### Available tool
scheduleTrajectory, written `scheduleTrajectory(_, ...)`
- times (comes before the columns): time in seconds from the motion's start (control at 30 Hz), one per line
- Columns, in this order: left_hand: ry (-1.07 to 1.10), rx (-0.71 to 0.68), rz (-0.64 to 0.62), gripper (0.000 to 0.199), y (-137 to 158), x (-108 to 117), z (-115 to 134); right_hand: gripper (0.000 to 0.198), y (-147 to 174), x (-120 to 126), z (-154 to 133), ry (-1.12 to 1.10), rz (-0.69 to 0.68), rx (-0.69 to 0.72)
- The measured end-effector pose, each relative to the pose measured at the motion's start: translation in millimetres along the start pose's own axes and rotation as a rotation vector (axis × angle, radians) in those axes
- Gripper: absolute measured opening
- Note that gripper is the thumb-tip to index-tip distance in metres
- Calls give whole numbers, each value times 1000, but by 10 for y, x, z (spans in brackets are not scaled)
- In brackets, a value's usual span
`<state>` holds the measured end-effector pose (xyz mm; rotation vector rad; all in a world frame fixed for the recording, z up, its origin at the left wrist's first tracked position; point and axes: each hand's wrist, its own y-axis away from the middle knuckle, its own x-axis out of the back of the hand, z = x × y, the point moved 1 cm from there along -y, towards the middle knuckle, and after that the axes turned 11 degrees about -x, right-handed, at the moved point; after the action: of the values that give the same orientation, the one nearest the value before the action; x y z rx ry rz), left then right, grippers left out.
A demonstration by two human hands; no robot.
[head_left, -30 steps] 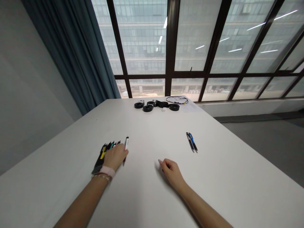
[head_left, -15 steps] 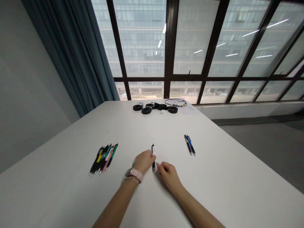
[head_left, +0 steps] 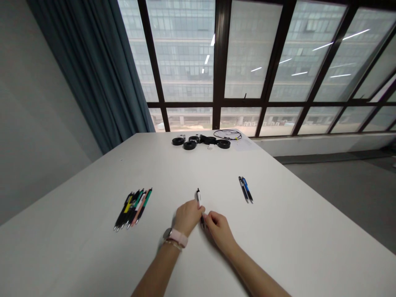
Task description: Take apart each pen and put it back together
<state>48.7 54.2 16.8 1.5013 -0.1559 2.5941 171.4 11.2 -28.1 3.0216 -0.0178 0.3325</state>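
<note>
A black-and-white pen (head_left: 199, 198) lies in front of me at the middle of the table, pointing nearly straight away from me. My left hand (head_left: 188, 218), with a watch and a bracelet at the wrist, is closed on the middle of the pen. My right hand (head_left: 220, 231) is curled, its thumb and index finger pinched at the pen's near, dark end. The left fingers cover part of the barrel. To the left lies a row of several pens (head_left: 132, 210) in black, yellow, green, white and pink. On the right, a black pen (head_left: 243, 189) and a blue pen (head_left: 247, 189) lie side by side.
Several black rolls (head_left: 189, 145) and a coiled black cable (head_left: 227, 134) lie at the far end of the white table (head_left: 173, 173). A blue curtain (head_left: 102, 82) hangs at the left. Dark-framed windows rise beyond the table.
My left hand has slid a little toward me along the pen, and the pen has tilted slightly. My right fingers have closed in from beside the pen onto its near end.
</note>
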Motion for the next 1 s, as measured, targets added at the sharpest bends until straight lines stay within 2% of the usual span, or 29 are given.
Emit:
scheduleTrajectory(0.07,138,-12,50,21,10,-39,-23,50,2,11,-7,-36,32,6)
scheduleTrajectory(0.23,485,-33,230,49,139,-223,-108,46,-8,71,-2,-101,191,-8)
scheduleTrajectory(0.33,848,15,381,52,222,-306,-170,43,-20,91,5,-71,151,-14)
scheduleTrajectory(0.4,962,76,397,53,254,-331,-203,48,-24,85,5,-39,61,-16)
scheduleTrajectory(0.5,1039,134,380,55,279,-334,-227,60,-22,65,-8,-68,-25,-2)
scheduleTrajectory(0.6,1084,147,345,56,300,-328,-211,64,-18,59,-35,-153,-10,18)
scheduleTrajectory(0.83,1113,166,358,51,360,-331,-135,63,-8,60,-64,-154,-1,-18)
scheduleTrajectory(1.0,1164,155,352,54,379,-322,-144,58,13,42,-65,-131,-4,-6)
